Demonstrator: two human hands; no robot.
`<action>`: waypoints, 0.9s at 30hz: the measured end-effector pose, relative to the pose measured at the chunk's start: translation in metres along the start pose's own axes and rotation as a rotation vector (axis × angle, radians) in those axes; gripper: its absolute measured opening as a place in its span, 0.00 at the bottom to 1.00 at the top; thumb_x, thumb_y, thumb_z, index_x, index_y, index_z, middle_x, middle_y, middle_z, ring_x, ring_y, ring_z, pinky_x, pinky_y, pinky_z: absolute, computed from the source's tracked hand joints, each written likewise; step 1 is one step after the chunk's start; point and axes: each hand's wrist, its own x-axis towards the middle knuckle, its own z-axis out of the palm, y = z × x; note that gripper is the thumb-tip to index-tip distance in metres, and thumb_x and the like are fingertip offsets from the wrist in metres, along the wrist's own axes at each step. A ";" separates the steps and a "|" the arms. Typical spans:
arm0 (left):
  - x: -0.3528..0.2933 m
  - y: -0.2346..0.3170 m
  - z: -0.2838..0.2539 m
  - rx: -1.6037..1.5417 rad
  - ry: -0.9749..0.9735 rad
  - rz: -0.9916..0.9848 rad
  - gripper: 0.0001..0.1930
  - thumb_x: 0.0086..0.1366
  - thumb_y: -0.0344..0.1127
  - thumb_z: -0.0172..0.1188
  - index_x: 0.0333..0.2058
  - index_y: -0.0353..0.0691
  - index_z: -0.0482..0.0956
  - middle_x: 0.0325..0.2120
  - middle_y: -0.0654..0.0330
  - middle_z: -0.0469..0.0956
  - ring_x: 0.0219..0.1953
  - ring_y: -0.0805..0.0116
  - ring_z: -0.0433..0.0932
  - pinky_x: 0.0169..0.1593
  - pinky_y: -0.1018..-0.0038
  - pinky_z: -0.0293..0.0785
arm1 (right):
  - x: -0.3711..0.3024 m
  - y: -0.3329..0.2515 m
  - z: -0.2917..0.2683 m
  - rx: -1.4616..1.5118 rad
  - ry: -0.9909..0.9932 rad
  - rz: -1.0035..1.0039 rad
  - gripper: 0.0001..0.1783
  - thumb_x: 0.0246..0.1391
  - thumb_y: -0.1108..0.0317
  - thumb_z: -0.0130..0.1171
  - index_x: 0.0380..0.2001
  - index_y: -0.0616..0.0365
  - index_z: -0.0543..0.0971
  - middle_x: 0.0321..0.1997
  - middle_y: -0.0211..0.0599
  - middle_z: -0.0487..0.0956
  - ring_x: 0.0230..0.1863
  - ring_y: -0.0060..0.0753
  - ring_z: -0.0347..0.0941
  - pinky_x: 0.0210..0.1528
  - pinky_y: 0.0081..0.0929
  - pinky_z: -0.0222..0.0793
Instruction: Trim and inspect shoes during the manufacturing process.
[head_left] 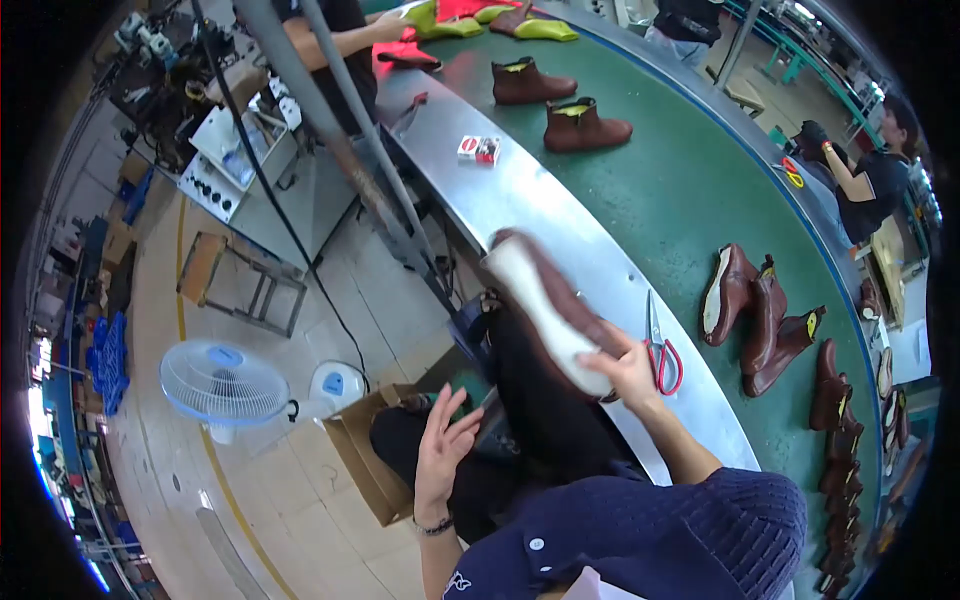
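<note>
A brown boot (545, 310) with a white sole is turned on its side above my lap, partly blurred by motion. My right hand (625, 372) grips it at the near end, thumb on the white sole. Apart from the boot, to its left, my left hand (447, 440) is raised over my knee, fingers spread and holding nothing. Red-handled scissors (661, 350) lie on the metal edge of the table (590, 235), just right of my right hand.
On the green surface (655, 220) stand two brown boots (588, 126) at the far end and several more at right. A small red-and-white box (480, 150) lies on the metal edge. A cardboard box (370, 460) and a fan (225, 383) stand at left. Other people work nearby.
</note>
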 end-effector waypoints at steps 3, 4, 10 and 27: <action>-0.014 -0.014 -0.026 0.156 0.166 -0.027 0.31 0.66 0.34 0.59 0.65 0.37 0.58 0.58 0.50 0.69 0.52 0.63 0.76 0.53 0.73 0.72 | 0.047 -0.006 -0.032 0.057 0.396 -0.039 0.27 0.47 0.65 0.69 0.50 0.68 0.76 0.42 0.37 0.81 0.40 0.23 0.76 0.45 0.21 0.70; -0.016 -0.025 -0.036 0.184 0.180 -0.052 0.29 0.66 0.32 0.58 0.64 0.37 0.60 0.56 0.51 0.71 0.51 0.63 0.76 0.51 0.74 0.72 | 0.071 0.008 -0.063 -0.039 0.501 -0.102 0.23 0.49 0.64 0.68 0.45 0.68 0.78 0.39 0.36 0.81 0.36 0.22 0.76 0.40 0.21 0.71; -0.022 -0.065 -0.064 0.176 0.286 -0.303 0.23 0.67 0.31 0.57 0.60 0.38 0.67 0.51 0.55 0.75 0.47 0.66 0.79 0.48 0.74 0.76 | 0.153 0.026 -0.142 -0.898 0.872 -0.222 0.34 0.46 0.55 0.66 0.55 0.61 0.74 0.60 0.64 0.68 0.60 0.56 0.66 0.61 0.42 0.61; 0.013 -0.023 -0.029 0.270 0.299 -0.409 0.24 0.70 0.41 0.54 0.60 0.37 0.66 0.55 0.56 0.72 0.56 0.65 0.71 0.57 0.73 0.66 | 0.460 -0.023 -0.020 -0.892 0.455 -0.469 0.21 0.51 0.58 0.64 0.44 0.56 0.73 0.47 0.48 0.75 0.50 0.54 0.73 0.50 0.44 0.69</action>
